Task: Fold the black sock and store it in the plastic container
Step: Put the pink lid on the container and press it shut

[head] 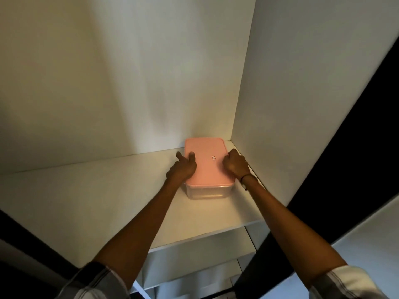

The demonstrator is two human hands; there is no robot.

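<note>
Rolled-up light sleeves (pixel 97 281) sit at the bottom edge of the frame, and from them your two bare forearms reach up toward the centre. Your left hand (pixel 183 168) lies on the left side of the pink lid (pixel 207 160) of the plastic container (pixel 206 190); two fingers (pixel 191 157) are stretched out, one flat on the lid and one just past its left edge, and they hold nothing. Your right hand (pixel 236 164) is on the right edge of the lid with its fingers curled down over the rim; how firmly they grip it I cannot tell. A dark band (pixel 247 176) is around your right wrist. The container stands closed on the white shelf (pixel 108 190), in the back right corner, near the side wall (pixel 302 93). Its lower part is clear, but what is inside is too dim to make out, so the black sock I cannot see.
</note>
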